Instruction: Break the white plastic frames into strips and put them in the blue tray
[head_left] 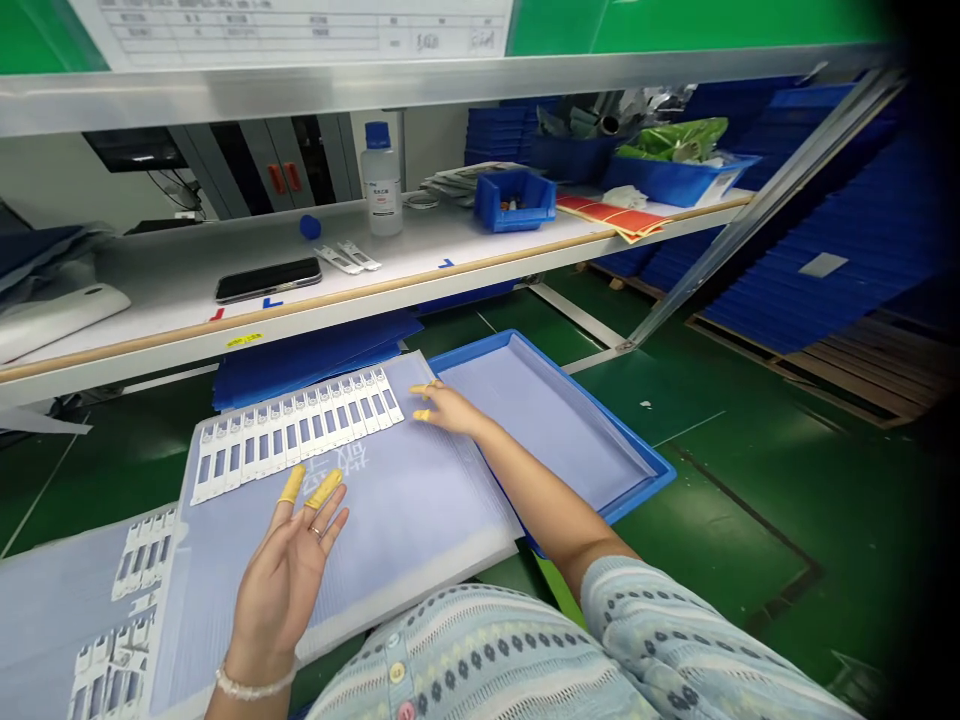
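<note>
The person's left hand (281, 590) is turned palm up at the lower middle of the frame. Its fingers (324, 489) are spread wide and hold nothing, and two of them wear yellow finger cots. The right hand (446, 408), near the center, reaches over a pale blue corrugated plastic sheet (420, 520) — its fingers (421, 414) are loosely open, also empty, and yellow-tipped. They are just beside the end of a row of white plastic strips (292, 435), which lies on the sheet at center left. More such strips (127, 640) lie on a second sheet (45, 620) at lower left. A blue tray (547, 420) sits to the right. Upper in the frame, a shelf (172, 270) carries a smartphone (268, 280), a plastic bottle (381, 180), a small blue bin (515, 198) and red label sheets (611, 217).
</note>
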